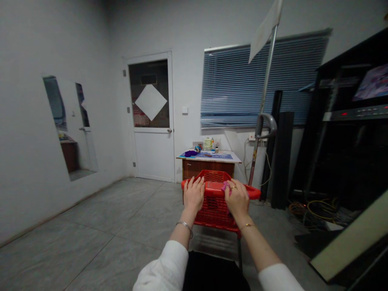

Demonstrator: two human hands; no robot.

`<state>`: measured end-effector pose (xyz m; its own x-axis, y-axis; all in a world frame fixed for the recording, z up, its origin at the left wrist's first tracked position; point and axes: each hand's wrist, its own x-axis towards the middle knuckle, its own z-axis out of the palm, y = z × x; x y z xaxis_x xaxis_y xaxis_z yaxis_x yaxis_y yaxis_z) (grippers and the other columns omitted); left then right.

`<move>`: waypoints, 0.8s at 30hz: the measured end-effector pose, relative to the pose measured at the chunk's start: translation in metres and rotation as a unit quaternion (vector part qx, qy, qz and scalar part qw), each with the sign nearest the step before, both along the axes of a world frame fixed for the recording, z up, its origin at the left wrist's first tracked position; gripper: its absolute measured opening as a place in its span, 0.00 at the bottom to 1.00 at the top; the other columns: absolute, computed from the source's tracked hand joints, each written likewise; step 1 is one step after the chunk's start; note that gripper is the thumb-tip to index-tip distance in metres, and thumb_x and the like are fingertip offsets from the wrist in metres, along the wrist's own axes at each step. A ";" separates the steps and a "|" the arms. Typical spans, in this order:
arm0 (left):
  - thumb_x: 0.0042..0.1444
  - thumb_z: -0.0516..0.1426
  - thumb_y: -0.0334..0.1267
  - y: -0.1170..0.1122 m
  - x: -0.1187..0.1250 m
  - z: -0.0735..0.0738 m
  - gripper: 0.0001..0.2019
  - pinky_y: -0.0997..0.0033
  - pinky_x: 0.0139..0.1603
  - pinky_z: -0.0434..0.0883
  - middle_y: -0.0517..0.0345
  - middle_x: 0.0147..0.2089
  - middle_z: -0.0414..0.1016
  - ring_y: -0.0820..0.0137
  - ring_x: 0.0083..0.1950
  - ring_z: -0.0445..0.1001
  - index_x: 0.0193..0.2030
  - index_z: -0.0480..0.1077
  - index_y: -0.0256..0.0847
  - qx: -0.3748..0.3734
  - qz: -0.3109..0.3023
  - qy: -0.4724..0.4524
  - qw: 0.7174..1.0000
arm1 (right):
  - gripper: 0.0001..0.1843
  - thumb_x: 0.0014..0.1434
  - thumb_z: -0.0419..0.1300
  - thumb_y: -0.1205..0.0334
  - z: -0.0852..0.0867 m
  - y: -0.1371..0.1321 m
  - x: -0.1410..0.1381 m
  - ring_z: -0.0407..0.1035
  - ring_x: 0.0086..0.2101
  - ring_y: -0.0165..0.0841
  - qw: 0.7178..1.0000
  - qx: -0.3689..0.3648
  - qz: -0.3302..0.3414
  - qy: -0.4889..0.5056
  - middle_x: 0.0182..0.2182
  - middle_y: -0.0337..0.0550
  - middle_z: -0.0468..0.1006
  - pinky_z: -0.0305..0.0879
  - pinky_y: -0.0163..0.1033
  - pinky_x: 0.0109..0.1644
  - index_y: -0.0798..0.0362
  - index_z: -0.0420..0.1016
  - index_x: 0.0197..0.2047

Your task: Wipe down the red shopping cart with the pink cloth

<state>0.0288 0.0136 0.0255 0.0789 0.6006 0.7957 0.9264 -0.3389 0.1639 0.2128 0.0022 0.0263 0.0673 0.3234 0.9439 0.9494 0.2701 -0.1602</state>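
A red plastic shopping cart point(214, 207) stands right in front of me, its handle bar point(214, 186) running across the middle of the view. My left hand point(194, 194) lies over the left part of that bar with the fingers wrapped over it; the thumb side faces the cart's middle. At the right part of the bar, my right hand point(238, 198) is closed around a small pink cloth point(225, 186), pressing it on the handle. Most of the cloth is hidden by the fingers. Behind the handle the basket's lattice walls are visible.
Beyond the cart, a desk point(209, 161) holds a purple cloth point(190, 153) and several bottles and packets. A metal pole with a sign point(266, 76) rises at the right. Cables point(321, 210) and a black equipment rack point(339, 161) stand further right. A white door point(154, 155) is at the back.
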 end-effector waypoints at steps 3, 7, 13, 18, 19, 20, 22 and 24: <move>0.70 0.43 0.41 0.001 -0.004 0.001 0.20 0.52 0.68 0.55 0.61 0.62 0.71 0.62 0.67 0.62 0.63 0.66 0.50 -0.005 0.005 0.009 1.000 | 0.16 0.64 0.51 0.63 0.005 -0.003 -0.045 0.65 0.54 0.40 0.997 -0.021 0.046 -0.059 0.49 0.51 0.76 0.61 0.47 0.60 0.55 0.77 0.48; 0.69 0.44 0.40 0.001 -0.010 0.001 0.20 0.53 0.68 0.56 0.59 0.62 0.71 0.62 0.66 0.63 0.62 0.67 0.48 -0.010 0.009 0.025 1.000 | 0.17 0.63 0.52 0.64 0.002 -0.006 -0.046 0.62 0.57 0.39 0.989 -0.024 0.087 -0.120 0.53 0.47 0.75 0.59 0.47 0.62 0.53 0.74 0.53; 0.69 0.44 0.42 0.000 -0.006 0.002 0.19 0.53 0.68 0.56 0.58 0.61 0.72 0.62 0.65 0.64 0.61 0.68 0.48 -0.002 0.014 0.020 1.000 | 0.18 0.63 0.51 0.63 -0.008 -0.003 0.052 0.65 0.55 0.38 0.993 0.008 0.073 -0.094 0.52 0.48 0.75 0.62 0.47 0.61 0.53 0.74 0.54; 0.69 0.44 0.41 -0.001 0.001 0.001 0.19 0.51 0.68 0.55 0.58 0.61 0.72 0.61 0.66 0.62 0.62 0.67 0.48 0.002 0.012 0.007 1.000 | 0.17 0.63 0.51 0.60 -0.008 -0.001 0.082 0.67 0.51 0.38 0.999 0.025 0.023 -0.006 0.49 0.49 0.76 0.64 0.46 0.58 0.53 0.76 0.51; 0.69 0.44 0.41 -0.001 0.002 0.001 0.20 0.51 0.69 0.55 0.58 0.61 0.72 0.61 0.67 0.62 0.62 0.67 0.48 0.000 0.012 0.003 1.000 | 0.17 0.63 0.51 0.60 -0.008 -0.001 0.075 0.67 0.50 0.38 0.999 0.029 0.011 0.008 0.48 0.49 0.76 0.64 0.47 0.58 0.53 0.76 0.49; 0.69 0.44 0.41 -0.002 0.002 0.001 0.20 0.50 0.69 0.54 0.59 0.61 0.72 0.61 0.67 0.62 0.62 0.67 0.48 -0.001 0.012 0.000 1.000 | 0.17 0.63 0.51 0.61 -0.007 -0.001 0.064 0.67 0.50 0.39 0.999 0.030 0.004 0.013 0.48 0.49 0.76 0.64 0.47 0.58 0.53 0.76 0.49; 0.69 0.43 0.40 -0.003 0.003 0.002 0.20 0.49 0.69 0.53 0.59 0.61 0.72 0.61 0.66 0.62 0.62 0.67 0.48 -0.005 0.012 0.000 1.000 | 0.16 0.63 0.51 0.61 -0.004 -0.002 0.032 0.67 0.50 0.39 1.000 0.023 0.008 0.001 0.48 0.49 0.77 0.63 0.46 0.58 0.54 0.76 0.48; 0.69 0.42 0.40 -0.005 0.002 0.003 0.20 0.49 0.69 0.53 0.58 0.61 0.72 0.61 0.66 0.62 0.62 0.67 0.47 -0.006 0.013 0.006 1.000 | 0.16 0.63 0.51 0.63 0.000 -0.004 -0.004 0.66 0.52 0.38 0.999 0.005 0.034 -0.033 0.49 0.49 0.77 0.62 0.46 0.59 0.54 0.76 0.49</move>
